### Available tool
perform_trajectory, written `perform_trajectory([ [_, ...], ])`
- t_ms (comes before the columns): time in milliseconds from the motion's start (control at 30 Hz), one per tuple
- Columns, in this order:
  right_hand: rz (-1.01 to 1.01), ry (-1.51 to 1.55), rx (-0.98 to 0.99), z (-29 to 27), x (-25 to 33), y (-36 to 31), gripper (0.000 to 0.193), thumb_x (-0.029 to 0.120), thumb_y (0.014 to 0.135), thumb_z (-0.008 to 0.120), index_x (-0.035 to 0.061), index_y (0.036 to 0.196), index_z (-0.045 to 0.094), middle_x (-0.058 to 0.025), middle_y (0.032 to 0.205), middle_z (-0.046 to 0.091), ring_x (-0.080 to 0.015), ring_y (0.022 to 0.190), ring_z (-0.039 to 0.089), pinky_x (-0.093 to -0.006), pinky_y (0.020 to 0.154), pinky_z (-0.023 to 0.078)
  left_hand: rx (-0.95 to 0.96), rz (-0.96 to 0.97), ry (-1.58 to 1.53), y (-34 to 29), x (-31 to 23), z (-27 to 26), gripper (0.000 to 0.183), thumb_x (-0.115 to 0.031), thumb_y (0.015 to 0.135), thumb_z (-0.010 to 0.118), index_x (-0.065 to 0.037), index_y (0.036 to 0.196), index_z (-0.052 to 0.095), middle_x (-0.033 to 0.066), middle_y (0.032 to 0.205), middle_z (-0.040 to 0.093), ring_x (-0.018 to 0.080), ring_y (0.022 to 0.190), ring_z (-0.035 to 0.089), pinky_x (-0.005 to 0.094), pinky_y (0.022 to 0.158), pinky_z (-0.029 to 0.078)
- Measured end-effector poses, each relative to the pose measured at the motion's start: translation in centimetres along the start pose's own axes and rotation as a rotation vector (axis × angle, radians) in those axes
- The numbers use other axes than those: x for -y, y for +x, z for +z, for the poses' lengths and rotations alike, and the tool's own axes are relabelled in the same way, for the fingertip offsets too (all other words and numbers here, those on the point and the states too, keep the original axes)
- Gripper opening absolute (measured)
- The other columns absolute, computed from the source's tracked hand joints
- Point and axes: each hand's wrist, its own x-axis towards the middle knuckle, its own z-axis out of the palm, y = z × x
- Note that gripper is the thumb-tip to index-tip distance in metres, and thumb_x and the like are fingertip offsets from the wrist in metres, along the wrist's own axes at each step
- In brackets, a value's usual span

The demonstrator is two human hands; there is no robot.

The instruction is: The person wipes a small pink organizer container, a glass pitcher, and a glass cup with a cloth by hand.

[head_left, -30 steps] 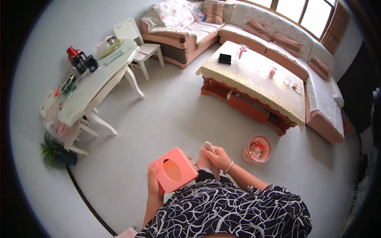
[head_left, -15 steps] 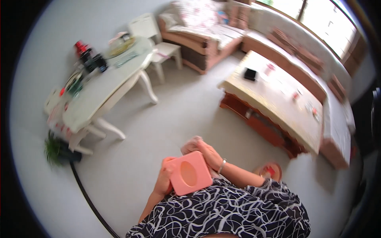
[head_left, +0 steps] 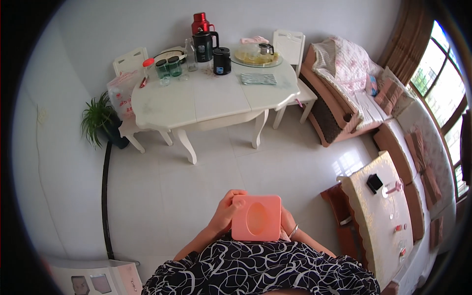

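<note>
In front of my body I hold a square pink tissue box (head_left: 272, 219), its oval opening facing up toward me. My left hand (head_left: 227, 210) is closed round the box's left side, thumb on the top face. My right hand (head_left: 288, 220), with a silver bracelet at the wrist, is behind the box's right edge, its fingers mostly hidden. A bit of pale pink cloth (head_left: 284, 235) shows just below that hand.
A white dining table (head_left: 216, 98) ahead bears a red thermos (head_left: 200, 23), black kettles, green jars, a striped cloth (head_left: 258, 79) and a glass tray. White chairs flank it. A sofa (head_left: 339, 98) and cloth-covered coffee table (head_left: 364, 196) stand right; a potted plant (head_left: 100, 118) is left.
My view has swung left, so the dining table now lies straight ahead. The tissue box has been turned more square to me, and it now covers most of my right hand and the cloth.
</note>
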Motion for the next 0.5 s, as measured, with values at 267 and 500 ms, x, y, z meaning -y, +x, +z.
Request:
perform_trajectory([
  [267, -0.047, 0.009, 0.084, 9.8, 9.7, 4.9, 0.044, 0.035, 0.090, 0.038, -0.0029, 0.080, 0.058, -0.0006, 0.069, 0.055, -0.0080, 0.063, 0.046, -0.0229, 0.059, 0.039, -0.234, 0.189, -0.062, 5.4, -5.6, -5.8, 0.032, -0.022, 0.088, 0.041, 0.002, 0.111, 0.041, 0.0092, 0.102, 0.050, 0.0139, 0.092, 0.048, 0.0268, 0.079, 0.040],
  [500, 0.000, -0.146, 0.312, 13.7, 12.3, 11.6, 0.042, 0.034, 0.091, 0.038, -0.0042, 0.097, 0.056, -0.0045, 0.086, 0.059, -0.0085, 0.076, 0.052, -0.0207, 0.069, 0.042, -0.321, 0.217, -0.188, 9.0, -6.7, -12.1, 0.036, -0.026, 0.089, 0.035, 0.004, 0.109, 0.041, 0.0114, 0.106, 0.049, 0.0166, 0.093, 0.048, 0.0284, 0.081, 0.039],
])
